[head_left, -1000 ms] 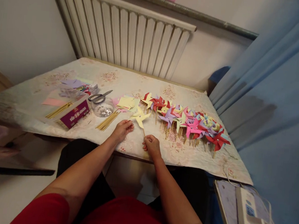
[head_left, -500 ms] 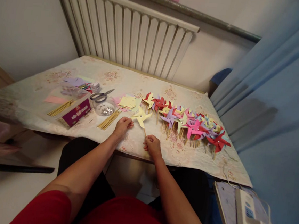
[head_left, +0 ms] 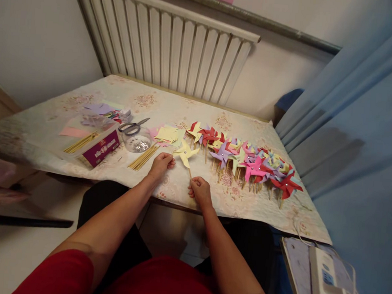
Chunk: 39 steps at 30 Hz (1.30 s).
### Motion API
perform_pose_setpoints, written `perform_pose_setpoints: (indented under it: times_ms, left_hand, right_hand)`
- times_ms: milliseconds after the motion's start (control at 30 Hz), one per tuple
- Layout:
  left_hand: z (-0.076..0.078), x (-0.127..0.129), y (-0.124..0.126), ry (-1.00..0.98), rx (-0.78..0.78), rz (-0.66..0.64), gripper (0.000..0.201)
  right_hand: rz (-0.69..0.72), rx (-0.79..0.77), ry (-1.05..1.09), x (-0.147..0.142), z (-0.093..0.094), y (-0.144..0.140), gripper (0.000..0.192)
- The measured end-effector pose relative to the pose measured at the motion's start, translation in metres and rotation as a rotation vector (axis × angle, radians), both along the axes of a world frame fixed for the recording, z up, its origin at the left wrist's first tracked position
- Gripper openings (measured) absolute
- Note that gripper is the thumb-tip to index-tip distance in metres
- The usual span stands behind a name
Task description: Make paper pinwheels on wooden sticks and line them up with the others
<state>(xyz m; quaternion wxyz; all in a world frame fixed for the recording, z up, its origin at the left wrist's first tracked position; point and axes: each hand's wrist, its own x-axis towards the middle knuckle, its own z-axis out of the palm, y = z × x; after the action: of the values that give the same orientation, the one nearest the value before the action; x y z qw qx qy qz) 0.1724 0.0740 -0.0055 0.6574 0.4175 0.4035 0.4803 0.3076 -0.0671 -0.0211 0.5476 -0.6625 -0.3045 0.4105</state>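
Note:
A pale yellow paper pinwheel [head_left: 186, 153] with a small shiny pin at its centre stands tilted over the table's front part. My right hand [head_left: 200, 192] is closed around the lower end of its thin wooden stick. My left hand [head_left: 162, 165] has its fingers curled together just beside the pinwheel's left blade. Whether it touches the blade or pinches something small I cannot make out. Left of that hand lies a bundle of wooden sticks [head_left: 143, 157]. Behind the pinwheel are stacked pale yellow paper squares [head_left: 167, 134].
Many finished pinwheels [head_left: 239, 157] lie in rows at the right. A round clear tub [head_left: 137, 143] holds small shiny pieces, with scissors [head_left: 134, 127] across its rim. Further left stands a purple-labelled plastic box [head_left: 101, 148] with sticks. A power strip [head_left: 324, 282] sits lower right.
The camera view has shifted very slightly. Both hands and the yellow pinwheel stay almost in the same place.

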Motion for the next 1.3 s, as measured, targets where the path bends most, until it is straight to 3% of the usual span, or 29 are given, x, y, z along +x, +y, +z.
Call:
perform_pose_setpoints:
  times_ms: [267,633,967,1300]
  left_hand:
    - [0.003,0.002,0.003,0.046,-0.011,0.021,0.014]
    - [0.005,0.006,-0.008,-0.02,-0.092,0.004,0.023]
    - [-0.003,0.038,-0.039,-0.058,-0.181,-0.139,0.021]
    - [-0.008,0.056,-0.04,-0.006,-0.142,-0.155,0.021]
  right_hand:
    - [0.006,0.002,-0.006,0.001,-0.002,0.001,0.017]
    - [0.005,0.028,-0.002,0.001,-0.005,0.001,0.018]
    - [-0.007,0.035,0.004,0.002,-0.008,0.002,0.019]
    - [0.005,0.037,0.018,0.002,-0.007,0.001,0.021]
